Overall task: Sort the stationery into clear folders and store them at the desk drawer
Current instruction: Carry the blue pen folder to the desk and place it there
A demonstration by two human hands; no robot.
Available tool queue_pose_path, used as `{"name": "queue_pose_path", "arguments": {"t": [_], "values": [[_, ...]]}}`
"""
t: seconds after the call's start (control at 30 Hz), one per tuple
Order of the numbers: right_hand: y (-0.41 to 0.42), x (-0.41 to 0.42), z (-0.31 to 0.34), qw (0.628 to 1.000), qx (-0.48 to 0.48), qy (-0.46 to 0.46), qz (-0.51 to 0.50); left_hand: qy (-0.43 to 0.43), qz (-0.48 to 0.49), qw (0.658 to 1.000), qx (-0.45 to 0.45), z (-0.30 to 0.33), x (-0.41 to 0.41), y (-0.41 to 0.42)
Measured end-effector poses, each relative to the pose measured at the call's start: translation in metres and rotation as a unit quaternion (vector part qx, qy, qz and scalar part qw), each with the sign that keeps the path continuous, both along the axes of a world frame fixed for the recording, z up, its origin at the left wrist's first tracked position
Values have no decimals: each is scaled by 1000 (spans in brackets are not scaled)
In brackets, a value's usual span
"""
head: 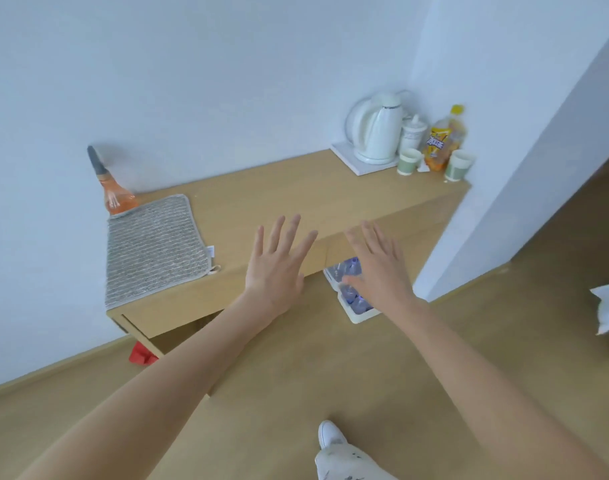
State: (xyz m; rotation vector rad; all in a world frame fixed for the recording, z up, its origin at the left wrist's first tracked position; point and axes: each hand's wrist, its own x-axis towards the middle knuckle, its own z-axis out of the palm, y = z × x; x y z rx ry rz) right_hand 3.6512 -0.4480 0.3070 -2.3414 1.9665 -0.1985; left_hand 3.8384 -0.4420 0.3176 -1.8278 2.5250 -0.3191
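A light wooden desk (261, 199) stands against the white wall, with two closed drawer fronts (199, 299) along its front edge. My left hand (278, 265) hovers in front of the desk's middle with its fingers spread and straight, holding nothing. My right hand (375, 268) is stretched out beside it, fingers also spread, over the right drawer front (417, 237). No stationery or clear folders are in view.
A grey striped mat (154, 247) and an orange spray bottle (116, 192) lie on the desk's left. A white kettle (375, 129), cups (408, 161) and a yellow drink bottle (443, 140) stand at its right. Packed water bottles (351, 292) sit under the desk; something red (142, 353) lies on the floor.
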Motion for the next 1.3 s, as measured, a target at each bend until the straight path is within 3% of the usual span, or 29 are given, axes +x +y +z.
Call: {"name": "queue_pose_path", "arguments": {"t": [0.43, 0.8, 1.07, 1.3], "values": [[120, -183, -6, 980, 10, -7, -201, 47, -132, 989, 39, 4, -196, 56], [175, -413, -1, 954, -4, -34, -297, 36, -217, 975, 23, 4, -463, 65], [142, -552, 5, 929, -12, -12, -370, 71, -289, 954, 37, 10, -624, 28], [43, -649, 0, 913, 17, 8, -408, 99, -327, 938, 58, -6, -741, -87]]}}
